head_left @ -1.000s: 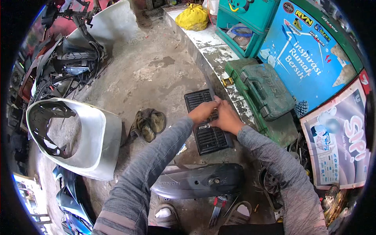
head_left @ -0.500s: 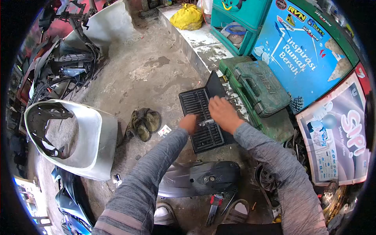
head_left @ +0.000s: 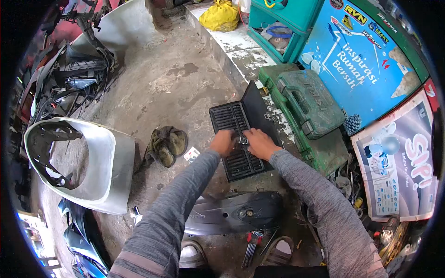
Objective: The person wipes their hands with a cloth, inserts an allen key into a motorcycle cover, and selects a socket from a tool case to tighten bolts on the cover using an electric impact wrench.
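A black case (head_left: pixel 240 174) with rows of dark slotted pieces lies on the floor in front of me, its lid (head_left: pixel 256 109) raised on the right. My left hand (head_left: pixel 224 142) is over the case's left half, fingers curled and blurred; what they hold is hidden. From the right, my right hand (head_left: pixel 260 144) reaches over the case's middle, with its thumb and fingertips closed at a small shiny metal piece (head_left: pixel 242 140). That piece sits between both hands; its exact kind is unclear.
Nearer my feet lie a grey engine cover (head_left: pixel 232 214) and a hex key set (head_left: pixel 251 248). Green toolboxes (head_left: pixel 311 104) stand to the right. Dark gloves or shoes (head_left: pixel 168 146) and a white scooter body panel (head_left: pixel 116 171) are to the left.
My right hand has lowered slightly and moved in to the metal piece, fingers now closed there. My left hand stays over the case, shifted only slightly.
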Motion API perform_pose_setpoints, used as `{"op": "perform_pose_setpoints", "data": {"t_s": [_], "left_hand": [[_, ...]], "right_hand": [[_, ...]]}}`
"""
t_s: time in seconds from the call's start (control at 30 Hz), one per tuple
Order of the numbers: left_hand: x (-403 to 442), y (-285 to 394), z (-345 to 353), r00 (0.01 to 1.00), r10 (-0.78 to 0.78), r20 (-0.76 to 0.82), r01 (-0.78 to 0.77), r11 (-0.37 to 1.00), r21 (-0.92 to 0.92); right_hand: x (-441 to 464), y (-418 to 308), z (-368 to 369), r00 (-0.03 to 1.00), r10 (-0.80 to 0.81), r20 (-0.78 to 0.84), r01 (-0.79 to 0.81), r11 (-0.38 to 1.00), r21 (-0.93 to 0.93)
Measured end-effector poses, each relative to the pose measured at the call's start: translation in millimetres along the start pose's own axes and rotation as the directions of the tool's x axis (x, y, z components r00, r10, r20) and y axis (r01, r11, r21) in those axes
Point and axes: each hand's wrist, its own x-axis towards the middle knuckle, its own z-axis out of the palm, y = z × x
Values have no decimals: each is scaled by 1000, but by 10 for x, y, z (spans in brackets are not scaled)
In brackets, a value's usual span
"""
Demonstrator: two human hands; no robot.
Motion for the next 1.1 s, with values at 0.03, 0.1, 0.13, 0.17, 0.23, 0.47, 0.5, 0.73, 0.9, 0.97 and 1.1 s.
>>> {"op": "perform_pose_setpoints", "data": {"t_s": [0.03,0.1,0.13,0.17,0.23,0.47,0.5,0.73,0.9,0.97,1.1], "left_hand": [[52,-44,-60,997,78,19,-78,997,9],[83,39,-166,998,58,14,-56,991,-118],[96,126,-236,999,35,10,-32,969,-245],[108,206,-297,999,43,8,-40,969,-245],[135,328,-374,992,5,-124,-45,943,-329],[236,909,-577,983,-86,-161,-14,841,-541],[185,1091,-665,989,-73,-125,-10,829,-559],[269,1200,-489,988,-76,-131,-15,813,-581],[300,636,-297,997,-74,-29,64,962,-264],[277,537,-242,1000,-9,-23,5,988,-156],[182,759,-227,995,-59,76,73,978,-197]], "right_hand": [[10,-2,12,1000,2,-2,-2,1000,1],[22,-32,-28,983,-63,-172,84,989,118],[30,-53,-92,983,-60,-176,81,990,113],[47,-77,-157,986,11,-166,18,985,169],[82,-154,-275,984,86,-159,-49,974,222],[-15,-83,-641,907,268,-324,-121,904,409],[-62,-18,-702,902,244,-356,-62,889,453],[-906,535,-1242,776,393,-494,-136,869,477],[-1432,668,-1477,691,566,-449,-354,807,473],[-1494,621,-1509,707,541,-455,-351,827,439],[-1569,639,-1568,774,405,-487,-313,913,262]]}}
